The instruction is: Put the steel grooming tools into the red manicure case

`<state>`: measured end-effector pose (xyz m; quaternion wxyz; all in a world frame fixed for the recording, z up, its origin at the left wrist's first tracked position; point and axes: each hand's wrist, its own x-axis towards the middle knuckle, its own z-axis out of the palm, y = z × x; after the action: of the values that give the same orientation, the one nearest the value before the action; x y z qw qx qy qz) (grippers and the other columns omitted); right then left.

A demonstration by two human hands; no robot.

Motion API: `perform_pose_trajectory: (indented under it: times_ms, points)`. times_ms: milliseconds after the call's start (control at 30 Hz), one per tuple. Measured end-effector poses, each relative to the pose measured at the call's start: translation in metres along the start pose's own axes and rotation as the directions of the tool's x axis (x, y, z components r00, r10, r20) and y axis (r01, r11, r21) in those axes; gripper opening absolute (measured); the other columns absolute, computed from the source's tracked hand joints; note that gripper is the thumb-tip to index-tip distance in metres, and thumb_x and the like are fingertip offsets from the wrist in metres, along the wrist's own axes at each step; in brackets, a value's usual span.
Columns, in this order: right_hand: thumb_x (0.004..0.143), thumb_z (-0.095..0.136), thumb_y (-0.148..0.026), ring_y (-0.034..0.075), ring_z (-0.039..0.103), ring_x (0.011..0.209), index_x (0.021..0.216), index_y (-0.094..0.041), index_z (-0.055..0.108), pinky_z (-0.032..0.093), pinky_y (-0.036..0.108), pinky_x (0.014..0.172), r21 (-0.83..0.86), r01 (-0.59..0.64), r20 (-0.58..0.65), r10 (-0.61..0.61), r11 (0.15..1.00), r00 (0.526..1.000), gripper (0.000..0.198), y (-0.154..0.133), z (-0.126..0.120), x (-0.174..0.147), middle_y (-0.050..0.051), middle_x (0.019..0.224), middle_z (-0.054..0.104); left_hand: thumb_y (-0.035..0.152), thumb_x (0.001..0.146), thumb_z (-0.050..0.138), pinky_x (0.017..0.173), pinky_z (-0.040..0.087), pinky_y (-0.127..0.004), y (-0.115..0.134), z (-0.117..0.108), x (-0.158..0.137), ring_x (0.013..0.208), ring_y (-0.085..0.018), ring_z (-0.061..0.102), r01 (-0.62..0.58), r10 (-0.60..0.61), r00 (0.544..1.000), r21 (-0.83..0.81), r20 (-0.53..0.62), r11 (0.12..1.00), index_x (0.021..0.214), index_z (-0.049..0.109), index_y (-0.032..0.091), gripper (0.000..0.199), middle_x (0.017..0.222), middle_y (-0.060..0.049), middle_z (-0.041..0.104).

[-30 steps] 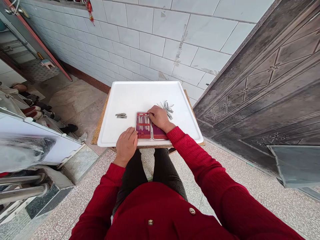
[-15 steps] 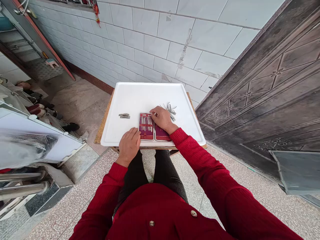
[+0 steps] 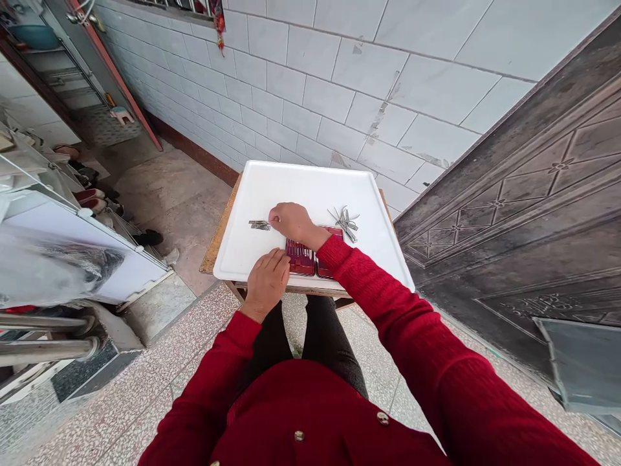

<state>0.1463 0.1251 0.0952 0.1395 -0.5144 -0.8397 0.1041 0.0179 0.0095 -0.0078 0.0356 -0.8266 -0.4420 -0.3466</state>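
Note:
An open manicure case [image 3: 304, 266] with a red lining lies near the front edge of a white tray [image 3: 233, 259]. Slim metal tools fill its left half. My left hand [image 3: 268, 277] rests with fingers extended against the case's left edge. Above the case, my right hand [image 3: 291, 222] reaches across to the left. Its fingers are curled together, and whatever they may hold is hidden. Just left of those fingers lie nail clippers [image 3: 259, 225]. My right wrist and sleeve cover part of the case. A loose pile of metal clippers and tools [image 3: 345, 223] sits to the right.
The tray stands on a wooden table [image 3: 213, 249] against a tiled wall [image 3: 310, 97]. A dark patterned metal door [image 3: 509, 194] is at the right. Shoes on a rack [image 3: 94, 200] and a white cabinet [image 3: 72, 246] stand at the left.
My right hand has moved left from the middle of the case to beside the nail clippers, its fingers now curled. My left hand stays at the case edge. The view has shifted slightly.

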Motion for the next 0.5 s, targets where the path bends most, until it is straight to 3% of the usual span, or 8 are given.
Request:
perform_pose_trajectory:
  times_ms: [267,500]
  points:
    - [0.098,0.049,-0.015,0.027,0.069,0.098,0.103,-0.012,0.078,0.046,0.034,0.077,-0.282,0.051,0.108,-0.021,0.958,0.994,0.029,-0.016,0.021,0.018,0.017,0.112,0.075,0.016,0.101,0.051,0.105,0.055,-0.047,0.000,0.003,-0.003,0.126,-0.029,0.067,-0.035,0.036,0.999,0.020,-0.036,0.999,0.120,0.069,0.015,0.026,0.127,-0.015,0.074]
    - [0.095,0.049,-0.012,0.031,0.069,0.105,0.112,-0.006,0.074,0.050,0.038,0.088,-0.388,0.170,0.235,-0.081,0.906,0.969,0.030,-0.022,0.027,0.026,0.021,0.114,0.074,0.017,0.102,0.050,0.103,0.057,-0.045,-0.001,0.005,-0.002,0.122,-0.027,0.070,-0.042,0.044,0.997,0.042,-0.058,0.998,0.117,0.069,0.018,0.025,0.124,-0.013,0.075]
